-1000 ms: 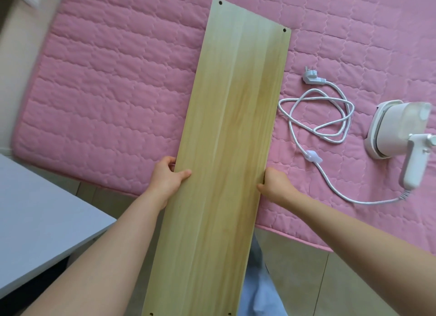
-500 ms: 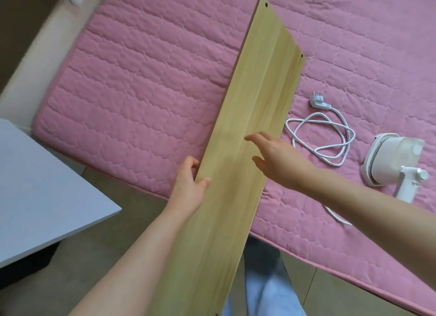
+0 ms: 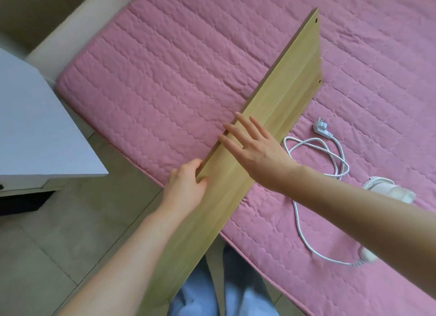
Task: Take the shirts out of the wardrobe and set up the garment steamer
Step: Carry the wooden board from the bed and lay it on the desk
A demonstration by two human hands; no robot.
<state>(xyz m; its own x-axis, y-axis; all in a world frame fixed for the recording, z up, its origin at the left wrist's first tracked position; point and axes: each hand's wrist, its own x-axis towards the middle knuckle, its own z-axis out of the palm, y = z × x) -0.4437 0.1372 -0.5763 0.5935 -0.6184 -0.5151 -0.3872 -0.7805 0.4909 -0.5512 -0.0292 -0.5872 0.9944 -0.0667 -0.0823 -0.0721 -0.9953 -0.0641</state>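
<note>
The long wooden board (image 3: 269,127) is gripped at its left edge by the left hand (image 3: 187,188), whose fingers are curled under the edge while the thumb is pressed on the top face. The right hand (image 3: 253,150) is laid flat across the board just beyond the left hand, with fingers straight and spread; its fingertips (image 3: 226,127) are seen at the board's left edge, and nothing is clasped by it. The board is held tilted, its left edge raised, and is stretched diagonally from the person's body out over the pink quilted mattress (image 3: 177,75); small holes are seen near its far corners. The garment steamer (image 3: 387,190) is found on the mattress to the right of the board, well apart from both hands and partly hidden behind the right forearm. Its white cord (image 3: 318,164) is looped loosely on the quilt between the board and the steamer, and the plug (image 3: 320,129) is left lying just beside the board's right edge. No shirts are shown. A white tabletop (image 3: 35,127) is seen at the left over a tiled floor (image 3: 59,240), and pale blue trousers (image 3: 203,296) are visible at the bottom.
</note>
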